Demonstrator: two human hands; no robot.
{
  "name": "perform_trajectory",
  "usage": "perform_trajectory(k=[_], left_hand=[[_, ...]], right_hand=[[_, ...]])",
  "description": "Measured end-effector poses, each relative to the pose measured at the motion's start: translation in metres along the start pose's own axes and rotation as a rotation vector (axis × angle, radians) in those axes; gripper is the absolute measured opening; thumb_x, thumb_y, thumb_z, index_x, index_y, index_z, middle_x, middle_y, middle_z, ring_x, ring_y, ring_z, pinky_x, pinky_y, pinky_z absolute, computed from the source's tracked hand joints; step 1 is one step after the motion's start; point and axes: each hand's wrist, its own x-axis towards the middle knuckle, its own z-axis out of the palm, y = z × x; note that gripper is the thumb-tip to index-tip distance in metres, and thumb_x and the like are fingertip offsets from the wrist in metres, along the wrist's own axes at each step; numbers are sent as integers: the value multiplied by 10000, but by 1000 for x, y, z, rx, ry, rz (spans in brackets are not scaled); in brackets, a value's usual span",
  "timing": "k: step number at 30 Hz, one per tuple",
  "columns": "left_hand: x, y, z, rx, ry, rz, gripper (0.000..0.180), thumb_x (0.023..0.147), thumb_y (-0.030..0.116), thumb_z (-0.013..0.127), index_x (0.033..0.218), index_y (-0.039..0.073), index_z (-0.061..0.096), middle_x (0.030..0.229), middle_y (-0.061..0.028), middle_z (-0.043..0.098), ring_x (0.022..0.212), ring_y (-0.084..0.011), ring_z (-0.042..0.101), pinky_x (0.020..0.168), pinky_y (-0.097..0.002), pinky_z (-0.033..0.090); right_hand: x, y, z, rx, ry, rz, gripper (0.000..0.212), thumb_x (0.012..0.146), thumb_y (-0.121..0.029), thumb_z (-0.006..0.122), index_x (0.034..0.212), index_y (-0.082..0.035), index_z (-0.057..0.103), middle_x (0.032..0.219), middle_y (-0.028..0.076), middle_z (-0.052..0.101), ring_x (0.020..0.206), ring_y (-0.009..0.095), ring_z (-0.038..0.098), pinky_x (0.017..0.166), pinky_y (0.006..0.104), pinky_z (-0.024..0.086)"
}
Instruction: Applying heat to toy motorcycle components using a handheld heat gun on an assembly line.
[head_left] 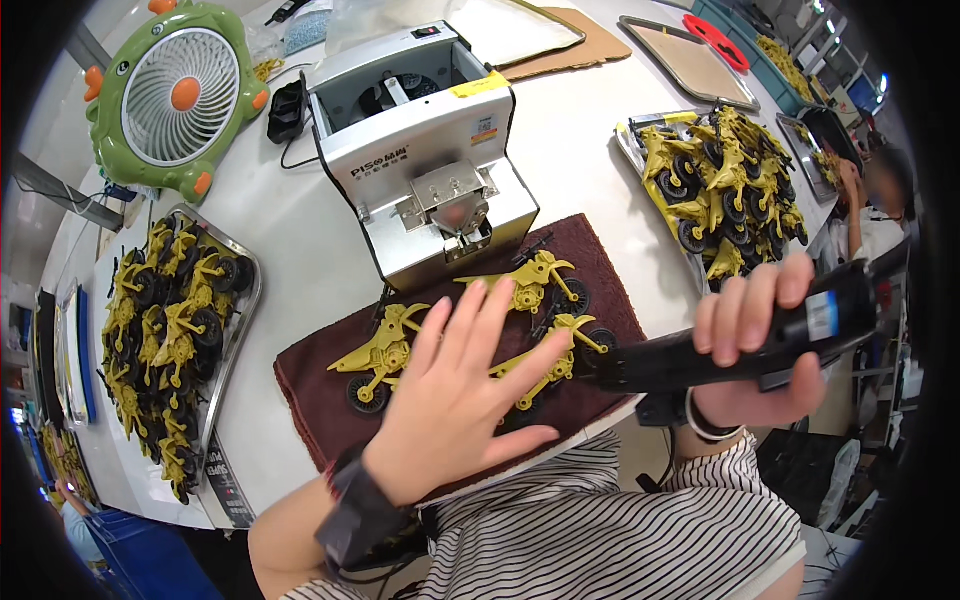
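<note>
We see three toy motorcycles, each with a yellow plastic body and black wheel, lying flat on the dark brown cloth. The left motorcycle (385, 350) has its wheel toward our side, and its right part is partly covered. The upper motorcycle (528, 296) has its wheel at the right. The lower right motorcycle (552, 369) is partly hidden too, its visible wheel also at the right. Our long black handheld power tool (660, 364) is held slanted, its front end beside this wheel; whether they touch, we cannot tell.
</note>
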Motion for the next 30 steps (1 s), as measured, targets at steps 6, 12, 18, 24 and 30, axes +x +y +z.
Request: perform_trajectory(k=[6,12,18,24,30], left_hand=[[14,-14,32,18,33,12,572,752,410,592,1288,302,424,1285,-303,305,1158,-443,328,971,-509,241],[13,-9,36,-40,106,9,541,736,322,620,1254,273,472,1233,-302,351,1119,-437,368,941,-469,306],[6,-15,37,-43,151,-11,564,724,352,629,1258,271,466,1198,-308,381,1123,-426,375,949,-496,302],[7,-15,36,-63,151,-7,585,718,382,626,1266,279,450,1190,-312,384,1127,-428,373,971,-504,287],[6,-18,36,-76,147,-19,595,713,398,621,1261,235,452,1213,-305,367,1136,-427,366,974,-505,287]], right_hand=[[36,-32,1,58,-91,-7,453,723,-174,625,1015,-70,295,822,33,397,813,159,453,868,393,402],[109,-15,30,34,-434,79,241,830,-191,479,989,-20,421,784,15,408,688,123,441,726,323,350],[115,42,89,-9,-200,-26,209,771,-135,558,909,-1,476,670,63,488,552,156,490,563,301,410],[109,60,102,-145,7,-44,255,739,-77,639,929,11,493,650,78,542,512,165,538,483,282,437],[107,51,102,12,91,103,232,767,-102,607,924,14,482,630,82,520,496,180,518,492,296,439]])
